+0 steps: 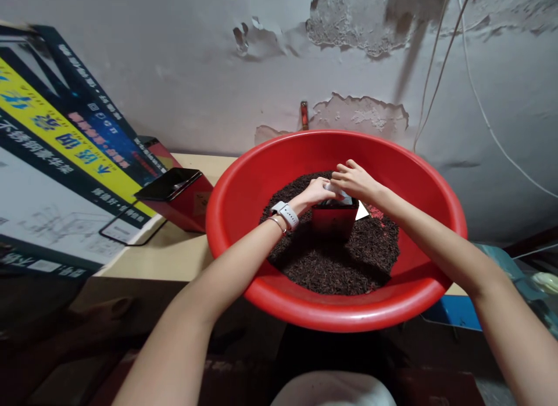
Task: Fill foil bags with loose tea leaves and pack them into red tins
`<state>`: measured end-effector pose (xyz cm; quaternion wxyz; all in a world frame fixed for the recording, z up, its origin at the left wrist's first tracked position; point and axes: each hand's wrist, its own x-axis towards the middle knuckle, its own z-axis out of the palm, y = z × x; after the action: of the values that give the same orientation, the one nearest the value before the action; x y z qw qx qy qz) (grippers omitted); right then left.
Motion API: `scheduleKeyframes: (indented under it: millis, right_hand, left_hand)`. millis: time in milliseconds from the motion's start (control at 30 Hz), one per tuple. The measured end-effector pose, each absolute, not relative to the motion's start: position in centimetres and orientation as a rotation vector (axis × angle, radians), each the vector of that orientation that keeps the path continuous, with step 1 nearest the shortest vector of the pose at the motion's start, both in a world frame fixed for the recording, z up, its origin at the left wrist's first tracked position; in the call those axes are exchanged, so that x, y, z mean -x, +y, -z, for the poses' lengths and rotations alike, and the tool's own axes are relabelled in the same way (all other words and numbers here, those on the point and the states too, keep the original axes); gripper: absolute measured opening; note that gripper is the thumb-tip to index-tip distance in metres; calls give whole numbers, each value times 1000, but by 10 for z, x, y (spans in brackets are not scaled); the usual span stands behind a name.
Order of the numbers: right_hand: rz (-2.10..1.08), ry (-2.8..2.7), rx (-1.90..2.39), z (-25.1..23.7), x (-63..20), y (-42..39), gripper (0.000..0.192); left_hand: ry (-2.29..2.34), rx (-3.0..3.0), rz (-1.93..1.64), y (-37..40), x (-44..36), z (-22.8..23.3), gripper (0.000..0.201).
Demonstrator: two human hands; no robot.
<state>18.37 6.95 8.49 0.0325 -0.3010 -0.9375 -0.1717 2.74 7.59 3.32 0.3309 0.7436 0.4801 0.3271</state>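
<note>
A large red plastic basin (427, 260) holds a layer of dark, dry, twisted leaves (331, 272) that look like loose tea. On the leaves stands a red tin (331, 224) with a black rim. A clear plastic bag (340, 196) sticks up from the tin's mouth. My left hand (319, 191), with a pale watch on its wrist, is closed on the bag's left edge. From the right, my right hand (355, 180) reaches over the tin, fingers bent and closed at the bag's top. Its fingertips are partly hidden. A small white piece (362, 212) lies beside the tin.
Left of the basin, another red and black tin (185, 199) rests on the pale wooden table (161, 260), near a black wire loop (114, 238). A large printed carton (56, 156) leans there. Behind are a peeling wall and hanging cables (436, 74).
</note>
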Motion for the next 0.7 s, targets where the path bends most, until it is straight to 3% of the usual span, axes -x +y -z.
scheduleKeyframes:
  millis: [100,200,333,433,567,700]
  right_hand:
    - [175,-2746,1354,-87,-186,67,17]
    - [-436,-2474,1559,-86,-189,66,20]
    - [-1243,-2119,1596,-86,-194,71,24]
    - [-1746,-1731,1643,-85,-197,73,26]
    - [-1957,-1308,1526,-89,-204,73,27]
    - [-1810,-1270,1342,-104,-223,85,28]
  left_hand:
    - [1458,-2004,-889,72,-25,-35,37]
    - [1426,-2132,-1018,68,-25,-39,51]
    - [985,-2141,-992,62,-25,-43,43]
    - [945,-2181,-850,59,-28,-42,37]
    - [1016,-2285,-882,60,-30,-36,27]
    - [1169,-2290,-875,62,-32,-33,29]
